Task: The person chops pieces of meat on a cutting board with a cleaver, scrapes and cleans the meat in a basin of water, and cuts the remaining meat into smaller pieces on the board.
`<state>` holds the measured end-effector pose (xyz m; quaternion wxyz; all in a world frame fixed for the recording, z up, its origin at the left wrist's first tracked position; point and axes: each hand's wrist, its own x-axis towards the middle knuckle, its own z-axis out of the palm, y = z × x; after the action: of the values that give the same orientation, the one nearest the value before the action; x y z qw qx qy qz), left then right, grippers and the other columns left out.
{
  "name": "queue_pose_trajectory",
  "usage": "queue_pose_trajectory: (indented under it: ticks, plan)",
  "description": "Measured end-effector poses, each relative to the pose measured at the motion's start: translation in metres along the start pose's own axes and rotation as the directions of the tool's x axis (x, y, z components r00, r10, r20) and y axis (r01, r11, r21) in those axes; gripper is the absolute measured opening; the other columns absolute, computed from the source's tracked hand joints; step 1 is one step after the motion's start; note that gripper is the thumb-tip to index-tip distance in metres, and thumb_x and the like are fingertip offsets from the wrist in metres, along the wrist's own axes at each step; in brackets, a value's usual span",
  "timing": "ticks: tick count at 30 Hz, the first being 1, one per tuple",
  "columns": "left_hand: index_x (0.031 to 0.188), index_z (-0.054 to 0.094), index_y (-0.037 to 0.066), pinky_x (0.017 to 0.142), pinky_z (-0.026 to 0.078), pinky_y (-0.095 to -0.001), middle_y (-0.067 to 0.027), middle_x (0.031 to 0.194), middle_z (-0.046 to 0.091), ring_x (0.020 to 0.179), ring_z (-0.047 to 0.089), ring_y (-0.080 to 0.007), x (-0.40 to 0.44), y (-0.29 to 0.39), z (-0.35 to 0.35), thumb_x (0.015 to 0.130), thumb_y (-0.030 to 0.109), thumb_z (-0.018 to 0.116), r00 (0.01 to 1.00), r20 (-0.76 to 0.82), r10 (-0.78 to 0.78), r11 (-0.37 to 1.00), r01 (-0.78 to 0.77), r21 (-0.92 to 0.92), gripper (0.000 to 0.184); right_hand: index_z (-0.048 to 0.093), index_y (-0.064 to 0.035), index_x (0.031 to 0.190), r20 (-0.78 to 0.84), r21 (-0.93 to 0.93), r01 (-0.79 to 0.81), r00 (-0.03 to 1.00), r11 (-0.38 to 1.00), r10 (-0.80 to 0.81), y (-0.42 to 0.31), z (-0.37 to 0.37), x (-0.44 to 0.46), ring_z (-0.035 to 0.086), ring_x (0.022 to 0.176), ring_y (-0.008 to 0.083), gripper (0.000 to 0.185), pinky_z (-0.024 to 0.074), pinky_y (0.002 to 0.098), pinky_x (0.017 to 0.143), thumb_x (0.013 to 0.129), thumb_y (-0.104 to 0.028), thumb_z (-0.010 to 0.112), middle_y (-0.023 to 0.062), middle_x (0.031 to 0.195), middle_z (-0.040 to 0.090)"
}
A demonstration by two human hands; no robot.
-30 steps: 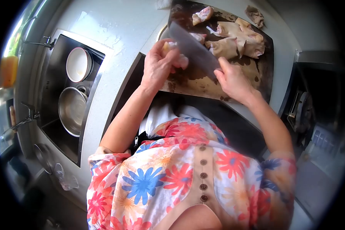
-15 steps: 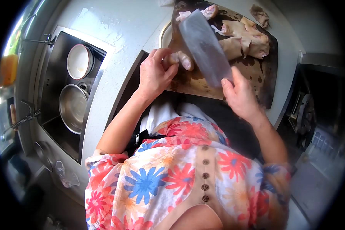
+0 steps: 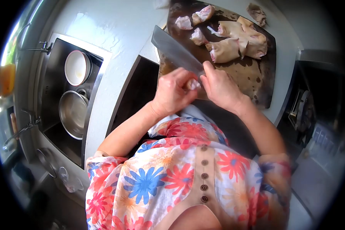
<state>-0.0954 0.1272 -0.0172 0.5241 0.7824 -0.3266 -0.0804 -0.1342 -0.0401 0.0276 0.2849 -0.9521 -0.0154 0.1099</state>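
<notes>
Hands (image 3: 221, 87), cleaver (image 3: 176, 48) near edge of board (image 3: 249, 78)

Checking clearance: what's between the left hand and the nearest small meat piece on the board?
The head view shows the cleaver blade crossing that stretch, bare board either side.

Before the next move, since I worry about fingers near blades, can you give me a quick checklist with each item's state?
1. Cleaver gripped: ok, in the right hand.
2. Piece secured: ok, gripped in the left hand.
3. Left hand clear of the blade: cannot tell; they look very close, but this view hides the true gap.
4. Three small pieces on the board: ok, near its far left part.
5. Big piece on the board: ok, toward the far right.
6. Board dry: cannot tell; it is blotched, perhaps wet, perhaps stained.
</notes>
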Motion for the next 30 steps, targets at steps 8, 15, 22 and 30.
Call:
queue_pose_trajectory:
  ticks: [8,15,22,30]
  plan:
    - [0.101,0.063,0.004,0.072,0.051,-0.0309,-0.0124,0.102,0.061,0.082,0.064,-0.0219,0.062,-0.016,-0.031,0.075,0.008,0.064,0.994,-0.01,-0.112,0.982,0.112,0.152,0.026,0.045,0.0009,0.089,-0.176,0.384,-0.157,0.955,0.91,0.239,0.028,-0.023,-0.051,0.056,0.055,0.0273,0.014,0.0419,0.039,0.05,0.088,-0.008,0.055,0.0173,0.062,0.055]
    - [0.101,0.065,0.009,0.084,0.047,-0.0387,-0.0053,0.111,0.06,0.099,0.055,-0.0279,0.114,-0.037,-0.017,0.075,0.008,0.06,0.928,0.177,0.327,0.817,-0.372,0.441,0.027,0.046,-0.0034,0.086,-0.182,0.715,-0.267,0.821,0.647,0.54,0.05,-0.034,-0.087,0.04,0.043,0.0035,0.012,0.0333,0.0202,0.038,0.094,-0.011,0.049,-0.0015,0.057,0.045]
    - [0.098,0.066,0.013,0.069,0.049,-0.0333,-0.0043,0.076,0.063,0.073,0.06,-0.0223,0.139,-0.036,0.005,0.087,0.02,0.056,0.922,0.309,0.234,0.791,-0.366,0.491,0.016,0.047,-0.0031,0.087,-0.201,0.718,-0.26,0.811,0.646,0.55,0.055,-0.024,-0.104,0.04,0.042,0.0041,0.013,0.0333,0.0199,0.038,0.094,-0.013,0.05,-0.0011,0.057,0.045]
    - [0.128,0.046,-0.002,0.07,0.048,-0.0223,-0.0092,0.107,0.062,0.079,0.061,-0.0125,0.107,-0.021,-0.021,0.088,0.013,0.059,0.811,0.546,-0.21,0.444,0.576,-0.686,0.045,0.049,-0.0026,0.093,-0.2,0.771,-0.212,0.815,0.601,0.543,0.057,-0.026,-0.104,0.039,0.043,0.0037,0.011,0.0333,0.0188,0.039,0.095,-0.013,0.05,-0.0011,0.06,0.046]
